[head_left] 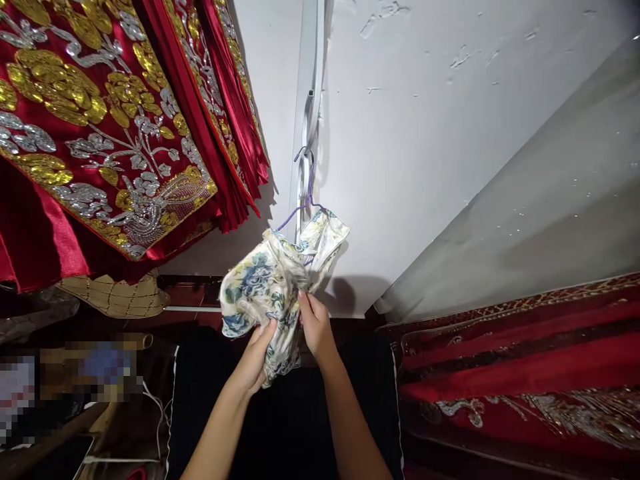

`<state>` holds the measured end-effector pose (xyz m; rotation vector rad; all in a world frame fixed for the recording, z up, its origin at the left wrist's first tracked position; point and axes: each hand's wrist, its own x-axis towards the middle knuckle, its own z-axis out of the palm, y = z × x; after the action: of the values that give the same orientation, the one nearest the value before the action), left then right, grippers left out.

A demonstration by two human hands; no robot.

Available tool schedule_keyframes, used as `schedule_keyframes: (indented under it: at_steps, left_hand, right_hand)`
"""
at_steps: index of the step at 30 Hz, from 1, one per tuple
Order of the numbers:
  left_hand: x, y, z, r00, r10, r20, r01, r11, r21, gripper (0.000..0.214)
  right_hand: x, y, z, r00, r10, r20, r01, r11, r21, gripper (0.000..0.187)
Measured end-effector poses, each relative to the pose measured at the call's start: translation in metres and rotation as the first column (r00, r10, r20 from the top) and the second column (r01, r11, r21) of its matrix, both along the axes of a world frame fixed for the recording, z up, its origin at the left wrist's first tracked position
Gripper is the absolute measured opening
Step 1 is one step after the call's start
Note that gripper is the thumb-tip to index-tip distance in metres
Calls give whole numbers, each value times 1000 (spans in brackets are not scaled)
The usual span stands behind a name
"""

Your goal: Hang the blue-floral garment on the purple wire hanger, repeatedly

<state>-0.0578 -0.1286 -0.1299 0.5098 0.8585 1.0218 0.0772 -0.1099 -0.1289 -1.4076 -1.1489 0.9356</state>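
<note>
A white floral garment [256, 277] with blue, green and yellow print hangs in front of the wall from a purple hanger [289, 219]. The hanger's hook is caught on a pale upright strip [311, 73]. My left hand [256, 357] is closed on the lower part of the cloth, its thumb on the near side. Slightly higher and to the right, my right hand [314, 325] pinches the front of the same garment. The cloth is bunched between the two hands. Most of my fingers are hidden by the fabric.
Red satin clothing [120, 133] with gold and silver sequined flowers hangs at upper left. A white wall [400, 133] stands ahead, with a grey sheet [540, 193] to its right. Red embroidered cloth [525, 373] lies at lower right. A white cable [160, 407] runs at lower left.
</note>
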Motion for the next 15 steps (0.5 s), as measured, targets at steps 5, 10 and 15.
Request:
schedule_keyframes:
  at_steps: [5,10,15]
  left_hand:
    - [-18,1,-2,996,-33,82,35,999,-17,51]
    - [-28,1,1,992,-65,109,67,998,-9,55]
    - [-28,-4,2,983,-119,138,122,993,-10,62]
  right_hand:
    - [1,3,6,990,64,-126,-59,997,41,45]
    - [-4,-1,-3,966,103,-236,-98,995,35,37]
    - [-4,-5,1,970,158,-183,-144,985,90,34]
